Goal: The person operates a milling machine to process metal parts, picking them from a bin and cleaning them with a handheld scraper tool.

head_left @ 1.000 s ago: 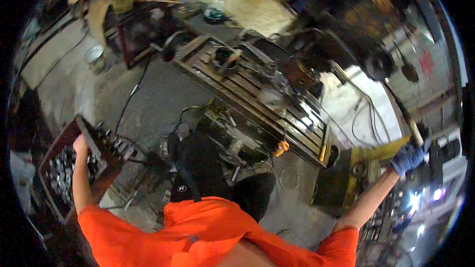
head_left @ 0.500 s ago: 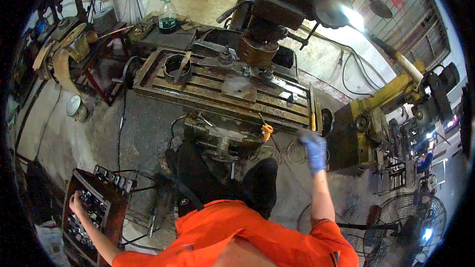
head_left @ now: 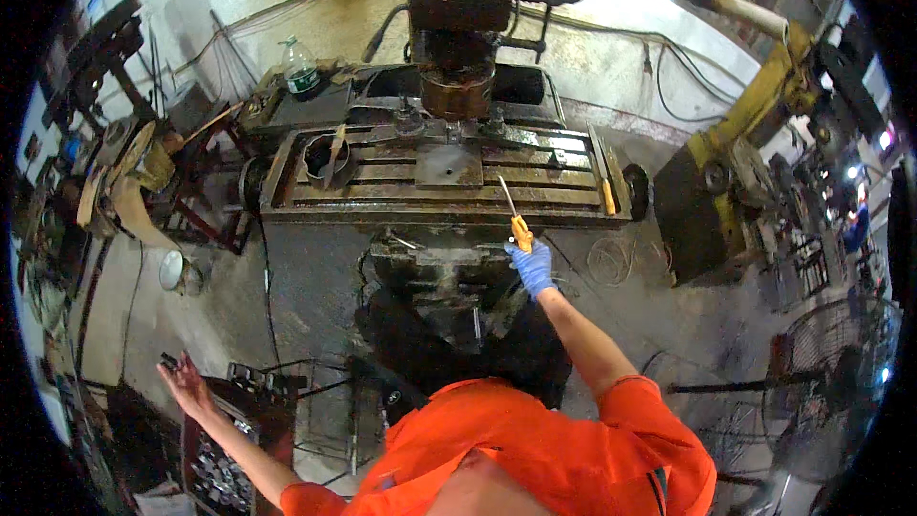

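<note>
My right hand (head_left: 533,269), in a blue glove, is wrapped round an orange air blow gun (head_left: 521,232). Its thin nozzle points up over the front edge of the machine's slotted table (head_left: 382,205). Far out to the left, my bare left hand (head_left: 191,390) is raised above a box (head_left: 272,428) of small metal pieces (head_left: 224,468). A small dark metal part (head_left: 170,360) sits at its fingertips; its exact shape is too small to make out. A flat metal plate (head_left: 449,167) lies on the slotted table under the spindle head (head_left: 457,86).
A round pot (head_left: 327,172) with a brush in it stands at the table's left. An orange-handled tool (head_left: 608,196) lies at its right end. On the floor are a white bucket (head_left: 173,270) and, to the right, a coiled wire (head_left: 611,258). A large fan (head_left: 831,373) stands at right.
My right hand has moved left and taken hold of the blow gun, whose nozzle now rises above the table edge. My left hand has lifted out of the box with a small dark part.
</note>
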Motion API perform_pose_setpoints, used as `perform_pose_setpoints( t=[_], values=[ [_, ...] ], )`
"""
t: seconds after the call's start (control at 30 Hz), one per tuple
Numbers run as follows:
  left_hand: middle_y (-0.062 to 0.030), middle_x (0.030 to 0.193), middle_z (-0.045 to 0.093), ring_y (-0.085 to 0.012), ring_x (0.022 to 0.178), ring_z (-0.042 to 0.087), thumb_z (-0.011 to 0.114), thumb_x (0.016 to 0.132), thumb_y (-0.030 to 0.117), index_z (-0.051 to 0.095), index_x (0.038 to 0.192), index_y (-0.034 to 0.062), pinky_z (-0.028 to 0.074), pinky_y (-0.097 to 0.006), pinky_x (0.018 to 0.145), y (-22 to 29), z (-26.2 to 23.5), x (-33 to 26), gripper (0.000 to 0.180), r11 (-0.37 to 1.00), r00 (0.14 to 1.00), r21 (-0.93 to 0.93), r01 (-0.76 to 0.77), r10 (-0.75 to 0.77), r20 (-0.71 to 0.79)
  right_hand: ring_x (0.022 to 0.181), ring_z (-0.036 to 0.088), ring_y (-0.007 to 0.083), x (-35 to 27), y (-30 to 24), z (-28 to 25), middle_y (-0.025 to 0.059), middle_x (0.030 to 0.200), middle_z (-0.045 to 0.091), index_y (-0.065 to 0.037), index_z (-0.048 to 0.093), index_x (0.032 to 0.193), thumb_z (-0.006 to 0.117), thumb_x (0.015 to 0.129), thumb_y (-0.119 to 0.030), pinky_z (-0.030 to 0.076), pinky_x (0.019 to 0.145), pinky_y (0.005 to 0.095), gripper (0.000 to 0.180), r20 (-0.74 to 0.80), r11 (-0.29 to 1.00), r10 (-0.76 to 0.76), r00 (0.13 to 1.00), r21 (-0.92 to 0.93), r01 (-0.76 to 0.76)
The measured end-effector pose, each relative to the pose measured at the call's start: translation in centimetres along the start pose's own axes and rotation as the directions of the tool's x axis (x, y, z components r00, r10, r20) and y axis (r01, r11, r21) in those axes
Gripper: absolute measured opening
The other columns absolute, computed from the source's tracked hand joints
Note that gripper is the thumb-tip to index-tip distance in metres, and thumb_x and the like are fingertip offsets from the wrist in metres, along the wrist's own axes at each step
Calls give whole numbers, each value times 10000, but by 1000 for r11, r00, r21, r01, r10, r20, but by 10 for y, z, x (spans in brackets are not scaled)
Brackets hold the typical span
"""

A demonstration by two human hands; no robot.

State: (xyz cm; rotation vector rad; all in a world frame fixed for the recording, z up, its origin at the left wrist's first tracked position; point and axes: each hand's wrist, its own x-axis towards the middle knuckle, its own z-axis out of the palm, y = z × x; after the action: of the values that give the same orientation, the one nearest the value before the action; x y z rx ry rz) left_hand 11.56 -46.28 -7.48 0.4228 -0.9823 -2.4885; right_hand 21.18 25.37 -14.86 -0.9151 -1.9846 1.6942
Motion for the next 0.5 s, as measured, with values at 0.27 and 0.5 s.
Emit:
perform_pose_setpoints(
  t=[0.27, 0.5],
  values=[
    [-116, 863, 615, -232, 837, 594, 536, 862, 123, 542, 906, -13, 450, -352, 876, -59, 114, -10, 144, 980, 917, 201, 13, -92, 387, 677, 569, 171, -8, -124, -79, 92, 818, 627, -52, 551, 1074, 685, 725, -302, 474, 658, 318, 450, 67, 923, -203, 977, -319, 214],
    [-68, 935, 551, -158, 756, 567, 594, 813, 114, 473, 1014, 33, 481, -342, 726, -75, 142, -39, 248, 911, 916, 406, -76, -97, 389, 801, 623, 302, -4, -204, -14, 155, 823, 643, -57, 652, 821, 516, 738, -418, 485, 695, 396, 395, 389, 176, -41, 920, -904, 390]
  ],
)
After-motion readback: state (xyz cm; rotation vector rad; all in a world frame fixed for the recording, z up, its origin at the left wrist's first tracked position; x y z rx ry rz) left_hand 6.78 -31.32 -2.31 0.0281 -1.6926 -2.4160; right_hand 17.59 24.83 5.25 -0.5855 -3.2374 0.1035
